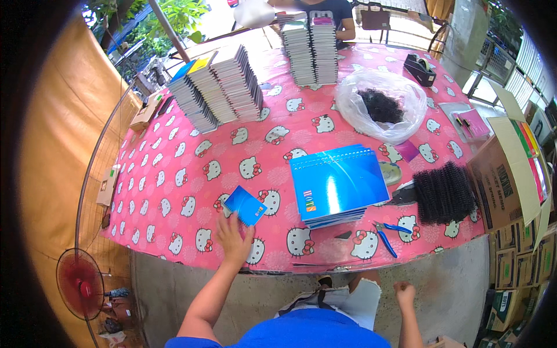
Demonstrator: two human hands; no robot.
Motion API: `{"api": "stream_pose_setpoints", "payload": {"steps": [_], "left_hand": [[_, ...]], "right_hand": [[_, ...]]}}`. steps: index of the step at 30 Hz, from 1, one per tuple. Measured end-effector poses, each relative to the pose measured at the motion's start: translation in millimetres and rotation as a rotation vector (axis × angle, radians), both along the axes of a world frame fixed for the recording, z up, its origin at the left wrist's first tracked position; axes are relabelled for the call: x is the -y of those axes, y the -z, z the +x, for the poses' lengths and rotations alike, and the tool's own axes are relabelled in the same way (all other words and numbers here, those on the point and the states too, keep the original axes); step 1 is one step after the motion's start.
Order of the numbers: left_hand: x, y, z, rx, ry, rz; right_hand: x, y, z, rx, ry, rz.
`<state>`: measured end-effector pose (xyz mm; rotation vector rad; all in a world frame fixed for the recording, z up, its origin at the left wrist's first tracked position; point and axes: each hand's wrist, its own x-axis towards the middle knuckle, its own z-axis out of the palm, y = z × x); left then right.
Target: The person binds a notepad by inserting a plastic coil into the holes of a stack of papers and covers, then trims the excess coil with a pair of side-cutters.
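One bag (352,110) of black strands (381,106), loaded carton (496,184), left hand (234,236) touching notebook (246,206)

We have orange sheeting (55,145) at nine o'clock; sunlit greenery (180,17) at eleven; a concrete pillar (466,40) at two; grey floor (261,293) at six.

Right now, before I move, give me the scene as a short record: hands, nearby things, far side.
Left hand: fingers at the lower-left edge of a small blue notebook
Right hand: loosely curled, off the table, nothing visible in it
Middle: stack of larger blue notebooks
Right: pliers, black spiral coils, cardboard box
Beyond: plastic bag holding black scraps; tape dispenser
Far side: tall notebook stacks, person behind
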<state>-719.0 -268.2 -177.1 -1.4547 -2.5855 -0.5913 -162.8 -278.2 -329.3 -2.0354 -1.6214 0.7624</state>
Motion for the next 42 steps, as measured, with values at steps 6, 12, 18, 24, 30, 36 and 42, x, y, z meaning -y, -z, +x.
{"api": "stream_pose_setpoints", "payload": {"steps": [6,12,18,24,30,36,42], "left_hand": [[-5,16,5,0.107,0.149,-0.173],[1,19,-2,0.171,0.228,-0.080],[5,20,-8,0.129,0.251,-0.053],[-2,31,-2,0.116,0.229,-0.055],[2,26,-2,0.098,0.202,-0.097],[-6,26,-2,0.089,0.251,-0.066],[2,30,-4,0.074,0.228,-0.035]], "right_hand": [[-45,67,45,-0.217,0.440,-0.417],[-57,60,38,-0.149,0.525,-0.384],[-42,74,25,0.062,0.553,-0.432],[-44,103,27,0.023,0.448,-0.526],[-56,71,-8,0.009,0.596,-0.521],[-49,72,-12,-0.158,0.609,-0.370],[-52,74,-21,-0.087,0.640,-0.446]]}}
